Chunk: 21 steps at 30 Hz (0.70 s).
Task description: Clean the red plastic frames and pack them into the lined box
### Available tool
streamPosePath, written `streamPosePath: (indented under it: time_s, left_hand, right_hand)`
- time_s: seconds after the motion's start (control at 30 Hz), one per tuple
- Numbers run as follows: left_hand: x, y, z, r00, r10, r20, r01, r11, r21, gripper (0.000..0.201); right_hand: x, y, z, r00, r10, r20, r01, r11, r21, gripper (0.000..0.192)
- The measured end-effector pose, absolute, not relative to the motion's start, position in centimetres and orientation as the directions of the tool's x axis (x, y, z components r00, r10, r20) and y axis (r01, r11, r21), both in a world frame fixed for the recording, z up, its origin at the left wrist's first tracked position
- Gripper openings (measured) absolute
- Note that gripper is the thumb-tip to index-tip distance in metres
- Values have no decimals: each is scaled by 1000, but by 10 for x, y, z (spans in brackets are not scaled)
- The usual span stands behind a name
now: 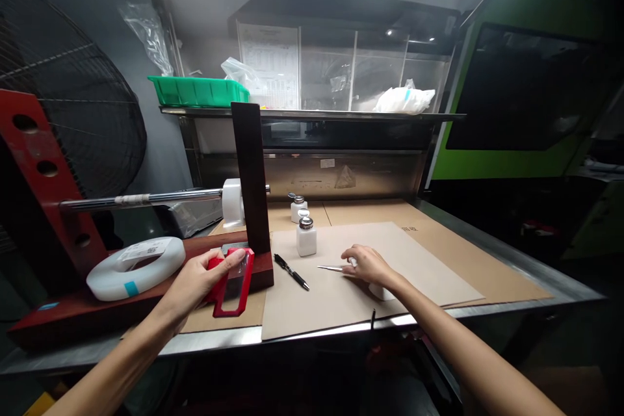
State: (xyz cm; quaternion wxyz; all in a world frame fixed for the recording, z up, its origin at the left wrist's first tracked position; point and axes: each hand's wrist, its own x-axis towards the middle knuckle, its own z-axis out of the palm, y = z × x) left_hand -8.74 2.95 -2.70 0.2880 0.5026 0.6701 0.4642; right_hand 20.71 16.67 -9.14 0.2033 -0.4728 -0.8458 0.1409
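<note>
Left hand (pixel 195 283) is at lower left of centre, fingers clamped on a red frame (pixel 233 290) — thumb over its top edge, the rest wrapped around the near side. The frame stands on its edge against the red-brown base (pixel 146 302) of the stand, just below the dark upright post (pixel 251 179).

Right hand (pixel 368 265) rests palm-down on the cardboard sheet (pixel 429 273) at centre frame. Its fingers are together, pinched on the near end of thin metal tweezers (pixel 331 268), whose tip points left across the sheet. Something white peeks out under the wrist; too hidden to identify.

Between the two hands, a black pen (pixel 291 271) lies slanted on the sheet. Just behind it stands a white bottle (pixel 306 236) with a metal cap, and a second bottle (pixel 298 208) sits further back. At left, a white tape roll (pixel 136 268) lies flat on the base, with a steel rod (pixel 146 197) running above it. A green tray (pixel 197 91) sits on the shelf in the upper left, beside a big fan (pixel 63 97). The surface (pixel 560 289) shows its metal edge at right.
</note>
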Motion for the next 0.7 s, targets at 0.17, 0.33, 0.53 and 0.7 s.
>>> streamPosePath:
  time_s: [0.17,0.33,0.53,0.7]
  left_hand:
    - [-77,18,-17,-224,949,222,596,-47,802,45]
    - [-68,-4,-8,-63,946,318,736,-171,655,41]
    - [-65,-22,-3,42,844,535,889,-276,366,41]
    - [-81,-25,5,-339,837,429,774,-11,633,43]
  right_hand:
    - [175,133,-48,-543,785,299,482,583,-654,25]
    - [135,93,-5,-710,643,289,102,500,-860,31]
    - [120,79,-4,-845,436,310,-147,367,-918,25]
    - [107,71,-10,-726,378,575,-123,751,-649,10]
